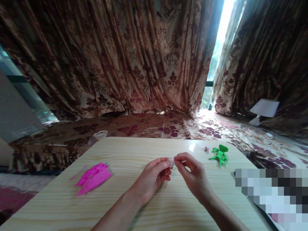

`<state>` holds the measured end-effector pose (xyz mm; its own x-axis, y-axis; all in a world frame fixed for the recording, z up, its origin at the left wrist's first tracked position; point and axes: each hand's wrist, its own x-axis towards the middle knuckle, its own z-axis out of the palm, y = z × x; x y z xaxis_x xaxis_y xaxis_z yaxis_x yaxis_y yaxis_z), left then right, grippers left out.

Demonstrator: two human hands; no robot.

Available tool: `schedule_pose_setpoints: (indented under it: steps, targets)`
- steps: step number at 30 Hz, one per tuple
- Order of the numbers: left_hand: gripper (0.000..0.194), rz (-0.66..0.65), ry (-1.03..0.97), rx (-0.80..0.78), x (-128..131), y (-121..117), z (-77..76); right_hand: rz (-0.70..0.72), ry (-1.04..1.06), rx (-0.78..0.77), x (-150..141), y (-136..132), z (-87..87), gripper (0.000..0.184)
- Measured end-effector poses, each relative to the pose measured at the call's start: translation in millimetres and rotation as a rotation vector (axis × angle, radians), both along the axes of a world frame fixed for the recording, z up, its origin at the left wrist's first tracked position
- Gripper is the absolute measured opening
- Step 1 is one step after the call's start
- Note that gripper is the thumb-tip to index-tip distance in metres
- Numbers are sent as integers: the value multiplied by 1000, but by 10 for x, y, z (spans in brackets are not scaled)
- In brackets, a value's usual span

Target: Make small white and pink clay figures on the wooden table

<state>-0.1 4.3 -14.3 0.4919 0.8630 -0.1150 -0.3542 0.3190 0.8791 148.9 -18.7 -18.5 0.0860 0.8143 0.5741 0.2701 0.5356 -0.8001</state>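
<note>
Over the middle of the table, my left hand (152, 178) pinches a small whitish, translucent piece (171, 162) between thumb and forefinger, its other fingers curled below. The thumb and forefinger of my right hand (193, 175) are pressed together at the right edge of that piece. What lies between the right fingertips is too small to make out. Farther back on the right is a bright green figure (220, 155) with several limbs and a wide, flat top. A tiny pinkish lump (206, 149) lies just left of it.
A bright pink soft mass in clear wrapping (95, 178) lies on the left of the pale wooden table (134, 146). Behind the table's far edge are a clear plastic container (97, 137) and a patterned cloth-covered ledge (168, 126). A white lamp (264, 107) stands back right, before the curtains.
</note>
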Motion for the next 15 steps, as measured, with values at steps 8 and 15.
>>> schedule_pose_setpoints:
  steps: [8,15]
  targets:
    - [19,22,47,58,12,-11,7,-15,-99,101,7,-8,4,15]
    - [21,38,-4,25,6,-13,-6,15,-217,157,30,-61,27,31]
